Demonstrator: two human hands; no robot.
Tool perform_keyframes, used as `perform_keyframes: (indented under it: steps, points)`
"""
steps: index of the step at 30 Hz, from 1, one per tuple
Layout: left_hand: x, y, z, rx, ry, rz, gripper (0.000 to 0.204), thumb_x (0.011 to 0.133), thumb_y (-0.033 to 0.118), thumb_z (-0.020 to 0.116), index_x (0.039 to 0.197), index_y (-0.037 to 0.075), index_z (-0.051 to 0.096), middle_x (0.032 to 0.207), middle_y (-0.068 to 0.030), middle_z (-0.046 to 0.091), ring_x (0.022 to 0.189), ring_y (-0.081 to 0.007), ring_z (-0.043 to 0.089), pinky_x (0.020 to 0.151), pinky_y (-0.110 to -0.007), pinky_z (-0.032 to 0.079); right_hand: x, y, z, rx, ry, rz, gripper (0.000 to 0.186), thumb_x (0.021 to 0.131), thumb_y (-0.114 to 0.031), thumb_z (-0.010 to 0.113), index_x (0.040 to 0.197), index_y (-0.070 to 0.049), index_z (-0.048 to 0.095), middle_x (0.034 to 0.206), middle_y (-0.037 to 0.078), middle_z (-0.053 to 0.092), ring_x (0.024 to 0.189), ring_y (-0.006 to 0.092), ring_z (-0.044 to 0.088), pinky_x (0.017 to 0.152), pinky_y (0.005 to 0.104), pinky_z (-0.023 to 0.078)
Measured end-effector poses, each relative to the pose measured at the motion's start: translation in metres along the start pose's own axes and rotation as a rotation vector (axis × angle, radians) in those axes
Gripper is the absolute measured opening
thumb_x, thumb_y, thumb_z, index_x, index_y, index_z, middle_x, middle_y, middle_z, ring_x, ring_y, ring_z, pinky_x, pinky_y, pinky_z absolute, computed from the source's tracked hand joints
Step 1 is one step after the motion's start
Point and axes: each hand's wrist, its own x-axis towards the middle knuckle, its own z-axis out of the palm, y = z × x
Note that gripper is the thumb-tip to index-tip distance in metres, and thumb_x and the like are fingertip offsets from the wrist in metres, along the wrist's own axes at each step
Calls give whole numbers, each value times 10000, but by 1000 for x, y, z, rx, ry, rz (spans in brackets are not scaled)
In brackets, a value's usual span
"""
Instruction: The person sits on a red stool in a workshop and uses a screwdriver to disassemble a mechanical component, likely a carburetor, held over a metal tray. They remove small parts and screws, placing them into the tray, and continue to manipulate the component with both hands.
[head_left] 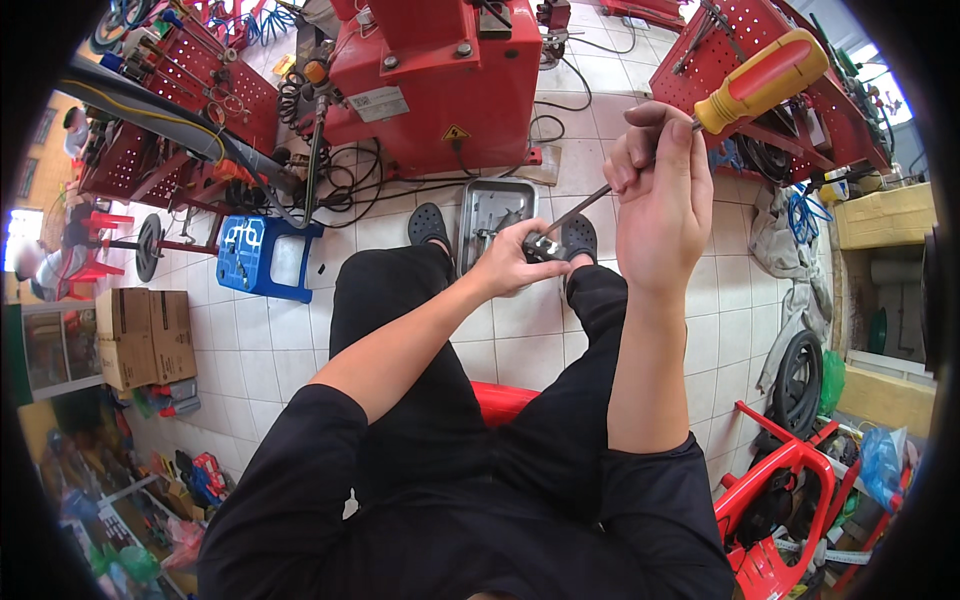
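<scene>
My right hand is raised and closed around the shaft of a screwdriver, close below its yellow and red handle. From there the thin metal shaft slants down to the left. Its tip end reaches a small dark and silver metal part, where the exact contact is hidden. My left hand grips that metal part between thumb and fingers, above the floor between my knees. Beneath it a metal tray lies on the tiles between my shoes, with several loose metal pieces inside.
A large red machine stands ahead, with black cables around its base. A blue stool is on the left, near cardboard boxes. Red tool carts flank the machine. At right lie a tyre and a red plastic frame.
</scene>
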Motion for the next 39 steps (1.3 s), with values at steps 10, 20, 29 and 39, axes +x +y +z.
perform_keyframes:
  steps: [10,20,29,39]
  points:
    - [2,-1,1,230,42,256,415,686,309,807,882,35,564,803,-69,580,744,-144,536,690,-291,435,-4,6,0,-11,-83,157,309,1006,-244,390,1012,31,530,751,7,427,655,81,375,596,228,334]
    - [3,-10,1,-42,19,95,416,683,287,814,923,52,568,682,23,516,625,-60,463,578,-230,393,-5,4,11,-239,-69,-19,207,968,-140,474,1017,37,569,785,66,582,739,140,586,711,268,479]
    - [0,-3,4,18,10,96,451,658,310,823,930,46,580,754,-25,590,707,-111,528,678,-261,437,-6,12,9,-68,44,-35,164,969,-179,497,944,-20,527,681,25,520,600,94,490,546,236,404]
    - [-6,14,0,-44,-97,72,316,610,169,770,825,42,576,731,3,578,665,-65,530,616,-229,427,-3,19,-2,122,-51,-78,319,1012,-291,358,974,-18,520,631,-1,394,532,80,341,479,236,282]
